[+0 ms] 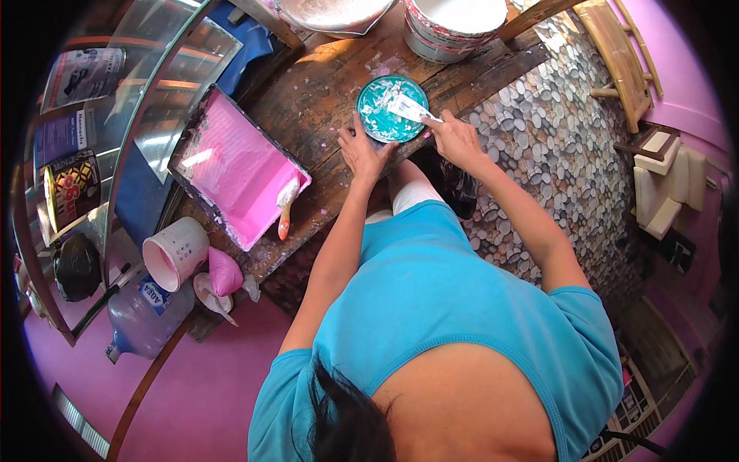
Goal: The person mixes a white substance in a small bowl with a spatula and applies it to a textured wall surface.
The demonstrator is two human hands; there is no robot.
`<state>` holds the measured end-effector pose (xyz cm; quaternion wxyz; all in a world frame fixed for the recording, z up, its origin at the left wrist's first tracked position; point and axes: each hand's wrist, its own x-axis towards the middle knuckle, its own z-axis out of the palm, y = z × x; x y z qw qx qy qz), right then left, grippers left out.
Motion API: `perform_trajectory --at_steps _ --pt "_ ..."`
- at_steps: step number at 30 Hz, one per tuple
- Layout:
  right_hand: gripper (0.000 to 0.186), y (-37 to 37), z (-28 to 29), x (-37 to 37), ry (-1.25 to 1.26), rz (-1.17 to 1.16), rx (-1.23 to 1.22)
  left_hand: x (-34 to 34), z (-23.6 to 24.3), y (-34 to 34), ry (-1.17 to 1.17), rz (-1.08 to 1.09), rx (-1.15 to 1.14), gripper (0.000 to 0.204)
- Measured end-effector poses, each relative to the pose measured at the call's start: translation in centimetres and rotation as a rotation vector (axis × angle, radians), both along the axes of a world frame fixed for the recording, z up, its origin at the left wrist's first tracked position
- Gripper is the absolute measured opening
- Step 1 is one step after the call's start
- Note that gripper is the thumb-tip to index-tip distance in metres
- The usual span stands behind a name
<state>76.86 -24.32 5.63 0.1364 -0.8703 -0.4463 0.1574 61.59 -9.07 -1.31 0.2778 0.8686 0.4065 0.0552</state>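
Observation:
A round teal lid (374,115), smeared with white paste, lies at the near edge of the wooden table. My left hand (362,151) grips the lid's near left rim, thumb and fingers spread around it. In my right hand (457,141) is a putty knife (409,108), its wide blade coated white and resting over the lid's right part. The fingers close around its handle, most of which they hide. Left of my hands lies a paint tray (239,165) with pink paint, and a paintbrush (285,212) with white-coated bristles and an orange handle rests on its near right corner.
A white-filled bucket (450,35) and a wide basin (336,14) stand at the table's far side. Left are a pinkish tub (175,252), a pink bag (225,272), a large water bottle (150,314) and a glass cabinet with cans (71,185). Pebble-patterned flooring (539,146) spreads right.

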Motion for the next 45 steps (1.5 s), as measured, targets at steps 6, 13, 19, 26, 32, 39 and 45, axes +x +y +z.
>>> perform_trajectory --at_steps 6,13,19,26,32,39,45 --pt "0.029 -0.9 3.8 0.5 0.071 0.015 -0.094 -0.3 -0.1 0.1 -0.018 0.015 -0.008 0.117" --pt "0.035 0.9 1.5 -0.8 -0.023 -0.003 0.014 0.0 0.4 -0.1 -0.003 0.029 -0.029 0.117" --pt "0.033 2.6 0.4 0.0 -0.054 -0.057 0.030 0.2 0.2 0.0 -0.016 0.027 -0.035 0.116" --pt "0.034 0.2 2.9 -0.9 -0.031 0.004 0.004 0.3 0.4 0.1 -0.049 0.058 -0.039 0.115" --pt "0.034 -1.8 2.2 -0.9 -0.057 0.032 -0.110 0.1 0.4 0.0 -0.046 0.060 -0.045 0.114" --pt "0.036 1.9 2.5 -1.3 -0.040 0.044 -0.005 0.1 0.4 -0.2 -0.046 0.066 -0.032 0.114" --pt "0.034 0.8 1.8 -0.5 0.018 0.065 -0.059 0.2 0.7 0.1 0.002 0.046 -0.037 0.115"
